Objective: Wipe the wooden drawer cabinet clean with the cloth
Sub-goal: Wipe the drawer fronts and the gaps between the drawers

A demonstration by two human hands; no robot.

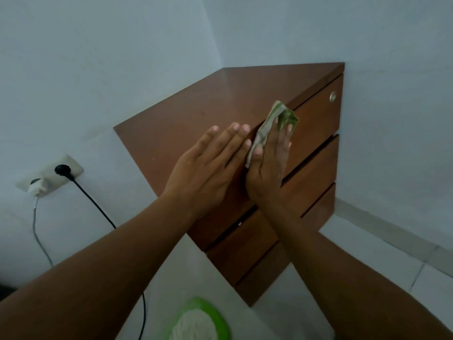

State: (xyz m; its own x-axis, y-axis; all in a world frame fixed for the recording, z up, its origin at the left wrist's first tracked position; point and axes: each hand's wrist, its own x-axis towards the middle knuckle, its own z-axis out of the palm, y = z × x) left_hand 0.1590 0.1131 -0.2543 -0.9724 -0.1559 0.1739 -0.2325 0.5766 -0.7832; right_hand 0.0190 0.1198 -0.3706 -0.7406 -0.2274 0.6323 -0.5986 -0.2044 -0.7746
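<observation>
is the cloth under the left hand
No, the cloth is pressed against the cabinet front by the right hand, while the left hand lies bare on the top.

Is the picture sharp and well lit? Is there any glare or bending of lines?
Head view: dim, bluish light; soft all over, no hard shadows. A pale sheen lies on the cabinet top. The wide lens tilts the walls and stretches both forearms at the edges. The cloth looks slightly blurred.

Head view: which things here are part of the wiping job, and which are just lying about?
In the job:
wooden drawer cabinet
green cloth, under the right hand
left hand, flat on the cabinet top

Just there:
wall socket
black plug and cable
green-rimmed object on the floor
</observation>
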